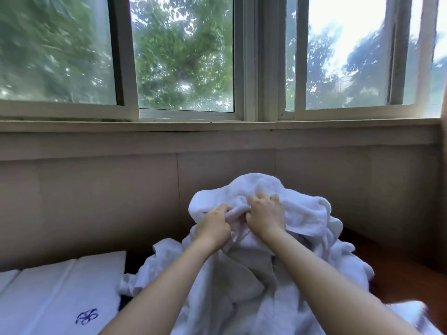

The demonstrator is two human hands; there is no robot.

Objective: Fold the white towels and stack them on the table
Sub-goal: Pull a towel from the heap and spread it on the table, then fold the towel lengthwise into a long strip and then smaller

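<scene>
A crumpled white towel (297,204) is lifted up in front of me, above a loose heap of white towels (242,298). My left hand (212,228) and my right hand (266,213) sit close together and both grip a bunched edge of the raised towel, fingers curled into the cloth. The rest of that towel hangs over and behind my hands. At the lower left lies a flat folded white towel (55,293) with a blue emblem (87,316).
A dark brown wooden table (408,269) shows at the right under the heap. A beige wall panel (96,201) and window sill (217,134) stand close behind. Windows with trees fill the upper view.
</scene>
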